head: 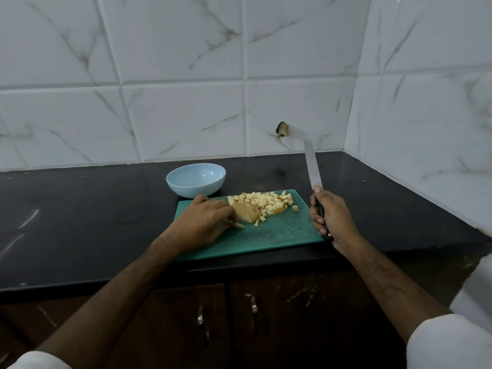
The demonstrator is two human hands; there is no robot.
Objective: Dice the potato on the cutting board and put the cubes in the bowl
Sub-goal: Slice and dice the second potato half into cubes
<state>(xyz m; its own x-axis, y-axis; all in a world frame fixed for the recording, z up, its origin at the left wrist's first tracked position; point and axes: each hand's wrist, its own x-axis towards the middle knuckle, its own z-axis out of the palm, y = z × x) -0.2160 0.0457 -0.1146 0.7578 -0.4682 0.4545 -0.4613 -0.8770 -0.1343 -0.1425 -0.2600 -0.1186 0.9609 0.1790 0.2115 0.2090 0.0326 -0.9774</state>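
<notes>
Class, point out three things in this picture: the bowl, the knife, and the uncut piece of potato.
bowl (186,192): head view, on its outer front wall.
knife (311,166): head view, mid blade, above the right hand.
uncut piece of potato (246,213): head view, on its rounded skin.
</notes>
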